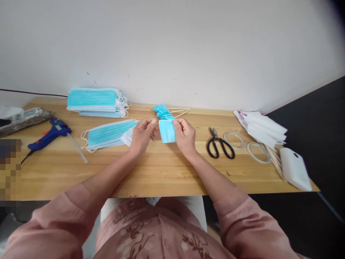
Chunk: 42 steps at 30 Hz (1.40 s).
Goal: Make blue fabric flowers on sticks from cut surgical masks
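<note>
Between the thumb and fingers of my right hand (186, 136) is a small light-blue square of mask fabric (167, 131), held upright above the table. Just left of it, my left hand (143, 133) is closed in a pinch, its fingertips close to the blue square's edge. A white piece of fabric (127, 137) sticks out from behind the left palm; how it is gripped is partly hidden. Under and beside that hand lie several blue face masks (107, 135) with white ear loops. Behind the blue square rest ruffled blue fabric flowers (161, 111) on thin sticks (180, 110).
A stack of masks (91, 99) stands by the wall. At left are a blue glue gun (51, 135) with a glue stick (77, 148) and a power strip (25, 117). At right lie black-handled scissors (215, 142), two tape rolls (234, 140), white sheets (262, 126) and a white case (294, 169).
</note>
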Tool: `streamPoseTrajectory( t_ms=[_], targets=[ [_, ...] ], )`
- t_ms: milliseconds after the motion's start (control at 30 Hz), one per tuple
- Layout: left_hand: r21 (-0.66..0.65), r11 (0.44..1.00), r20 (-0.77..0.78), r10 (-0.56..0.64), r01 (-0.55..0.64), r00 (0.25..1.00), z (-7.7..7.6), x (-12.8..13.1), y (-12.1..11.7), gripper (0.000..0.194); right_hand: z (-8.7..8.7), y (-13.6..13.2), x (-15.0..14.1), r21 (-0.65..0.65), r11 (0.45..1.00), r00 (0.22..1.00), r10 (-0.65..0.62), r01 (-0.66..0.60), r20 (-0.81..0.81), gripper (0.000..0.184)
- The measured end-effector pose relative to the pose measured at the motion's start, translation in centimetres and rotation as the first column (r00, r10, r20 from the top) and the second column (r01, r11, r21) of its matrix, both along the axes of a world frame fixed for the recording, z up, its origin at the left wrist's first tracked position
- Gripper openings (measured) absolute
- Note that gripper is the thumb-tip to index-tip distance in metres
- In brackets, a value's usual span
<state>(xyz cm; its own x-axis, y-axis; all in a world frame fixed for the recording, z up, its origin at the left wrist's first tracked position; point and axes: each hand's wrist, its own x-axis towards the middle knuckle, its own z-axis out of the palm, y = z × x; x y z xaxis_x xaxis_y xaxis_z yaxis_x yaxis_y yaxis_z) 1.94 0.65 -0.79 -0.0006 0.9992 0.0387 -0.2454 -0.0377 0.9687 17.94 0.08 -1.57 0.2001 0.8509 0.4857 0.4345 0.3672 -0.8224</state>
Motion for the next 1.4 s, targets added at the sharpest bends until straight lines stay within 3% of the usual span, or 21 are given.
streamPoseTrajectory(
  t_ms=[100,267,333,1033,1133,1267,1400],
  targets=[
    [0.023,0.999,-0.014,0.029,-0.028,0.999,0.3,-0.1,0.0,0.031,0.2,0.2,0.6,0.000,0.999,0.999,-0.032,0.032,-0.008,0.031],
    [-0.093,0.965,-0.024,-0.248,0.244,0.969,0.4,0.6,-0.7,0.048,0.3,0.0,0.6,-0.001,1.000,0.999,-0.021,0.021,0.025,0.030],
    [-0.138,0.948,-0.017,-0.293,0.288,0.956,0.2,0.8,-0.8,0.047,0.3,-0.2,0.4,0.009,1.000,0.999,0.001,-0.002,0.044,0.029],
    [-0.078,0.963,-0.114,-0.264,0.257,0.958,-0.4,-0.1,0.0,0.039,0.7,-0.2,0.8,0.062,0.998,0.997,0.019,-0.023,0.070,0.029],
    [-0.064,0.981,-0.110,-0.187,0.181,0.976,-0.4,-0.1,0.0,0.032,0.6,0.0,1.0,0.049,0.999,0.996,0.013,-0.018,0.087,0.029],
    [0.097,0.995,-0.110,0.013,-0.002,0.994,0.4,0.1,-0.8,0.024,0.3,0.4,1.5,0.049,0.999,0.988,-0.032,0.025,0.150,0.030],
    [0.142,0.981,-0.215,-0.103,0.135,0.971,0.8,0.8,-1.8,0.019,0.2,0.3,1.5,0.067,0.998,0.972,-0.021,0.005,0.233,0.029]
  ],
)
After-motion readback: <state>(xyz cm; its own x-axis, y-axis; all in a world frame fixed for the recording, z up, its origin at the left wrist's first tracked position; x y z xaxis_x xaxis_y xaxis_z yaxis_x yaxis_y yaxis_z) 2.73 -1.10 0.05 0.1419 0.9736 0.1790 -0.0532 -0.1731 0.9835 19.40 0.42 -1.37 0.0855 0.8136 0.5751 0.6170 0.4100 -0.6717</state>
